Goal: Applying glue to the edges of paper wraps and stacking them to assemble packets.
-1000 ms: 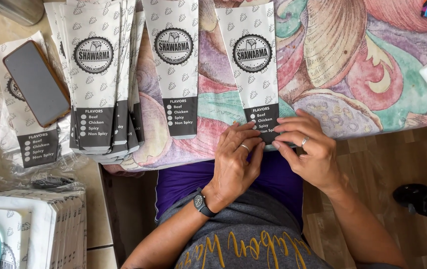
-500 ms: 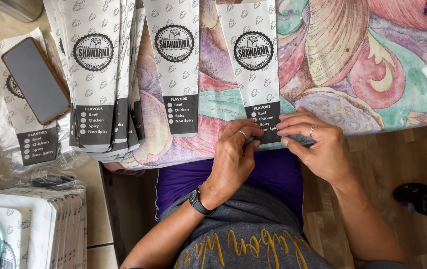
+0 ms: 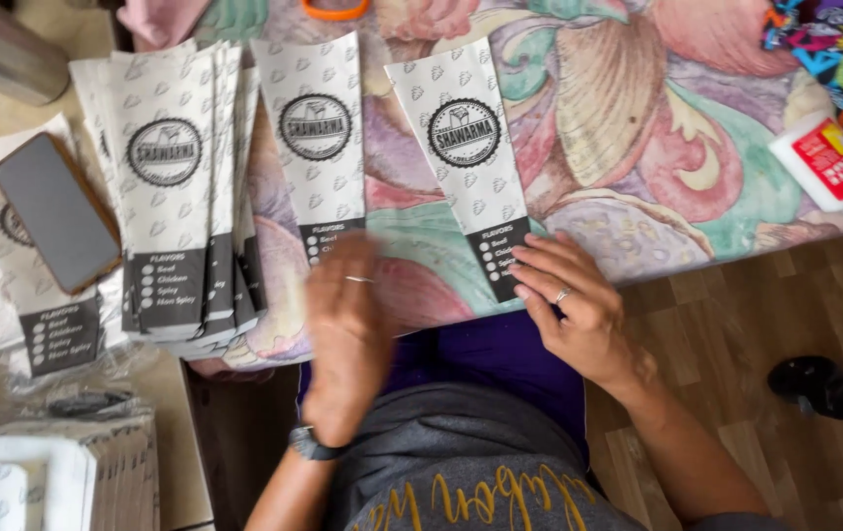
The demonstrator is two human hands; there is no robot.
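The left hand (image 3: 348,334) has left the right bag (image 3: 470,162), where half a second ago both hands were pinching its bottom edge together. It now hangs open and flat, motion-blurred, over the lower end of the middle bag (image 3: 318,147), fingers loosely spread and holding nothing; whether it touches that bag cannot be told. The right hand (image 3: 569,305) stays on the right bag, fingers extended and pressing its dark printed bottom strip against the bench (image 3: 638,197), gripping nothing. This suggests the fold or seal on the right bag's end is being pressed down by one hand while the other moves on to the next bag.

The right bag lies flat on the patterned cloth at the bench's near edge, just beside the middle bag. A stack of bags (image 3: 171,187) sits further left, with a phone (image 3: 56,211) beside it.

The right bag's bottom edge is covered by fingers, so its fold is hidden. The glue bottle (image 3: 824,162) is cut off at the frame's edge.
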